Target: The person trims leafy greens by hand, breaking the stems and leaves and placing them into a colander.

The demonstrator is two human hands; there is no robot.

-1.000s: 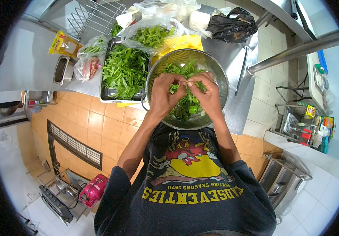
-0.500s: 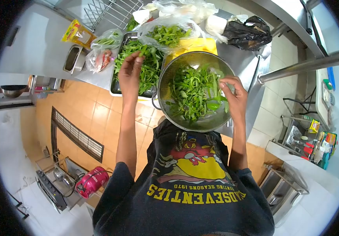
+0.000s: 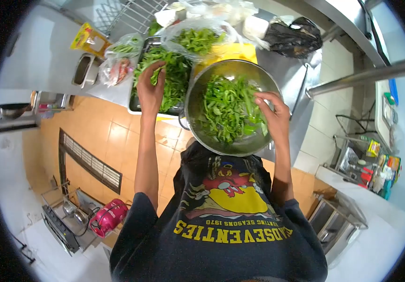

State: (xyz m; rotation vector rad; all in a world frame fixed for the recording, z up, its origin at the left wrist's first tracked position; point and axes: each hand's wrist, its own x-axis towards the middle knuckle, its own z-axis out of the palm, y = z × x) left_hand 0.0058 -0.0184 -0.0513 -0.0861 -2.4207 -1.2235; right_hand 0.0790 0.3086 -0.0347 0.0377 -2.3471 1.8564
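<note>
— Hands have split: left hand [image 3: 149,91] now grips greens in the tray [image 3: 134,101]; a second ago both worked together.
— Right hand [image 3: 272,110] rests loosely open on the colander [image 3: 259,77] leaves; another stem coming.

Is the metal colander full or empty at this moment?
Partly full: green leaves cover the bottom of the colander, while its upper wall shows bare.

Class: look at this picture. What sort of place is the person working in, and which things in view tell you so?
Most likely a commercial kitchen. A steel counter holds a deep steel tray heaped with greens, a big steel colander of picked leaves, and bagged produce. More steel equipment stands on the tiled floor.
</note>
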